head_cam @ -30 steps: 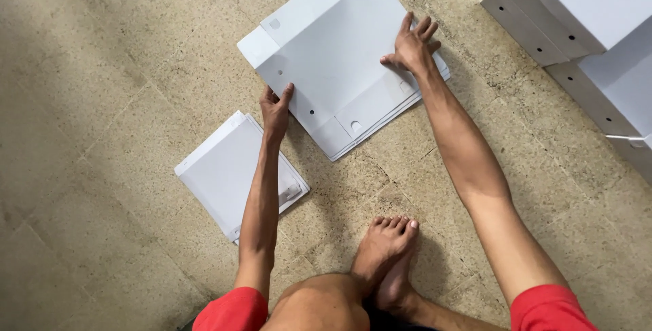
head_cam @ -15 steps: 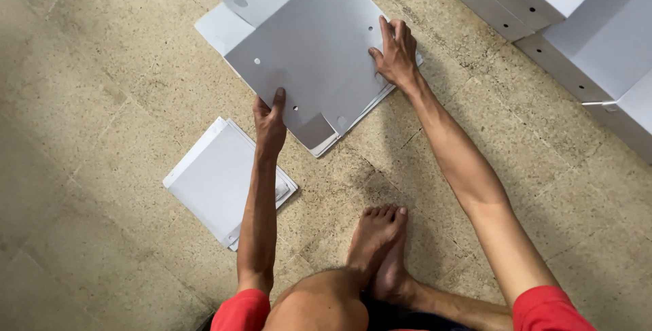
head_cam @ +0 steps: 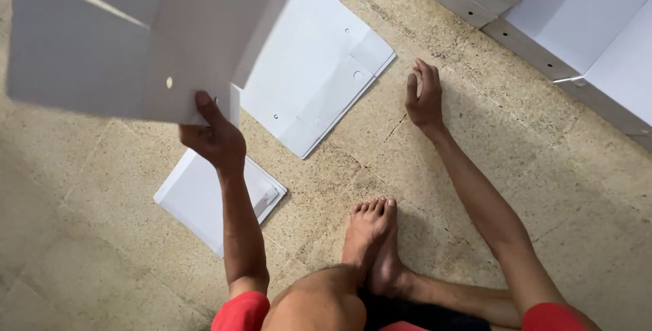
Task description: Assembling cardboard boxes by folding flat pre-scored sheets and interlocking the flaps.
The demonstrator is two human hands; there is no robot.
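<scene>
My left hand (head_cam: 214, 139) grips the lower edge of a flat white cardboard box blank (head_cam: 136, 39), lifted off the floor and filling the upper left of the view. My right hand (head_cam: 424, 96) hovers open over the floor, fingers spread, holding nothing, just right of a pile of flat white box blanks (head_cam: 319, 76) with small round holes. A smaller folded white cardboard piece (head_cam: 204, 198) lies on the floor under my left forearm.
Several assembled white boxes (head_cam: 564, 25) stand stacked at the upper right. My bare feet (head_cam: 372, 242) rest on the speckled stone floor (head_cam: 543, 188) in front of me, knees bent.
My left hand has raised the top blank off the pile, up and to the left toward the camera. My right hand has let go of it and moved right off the pile.
</scene>
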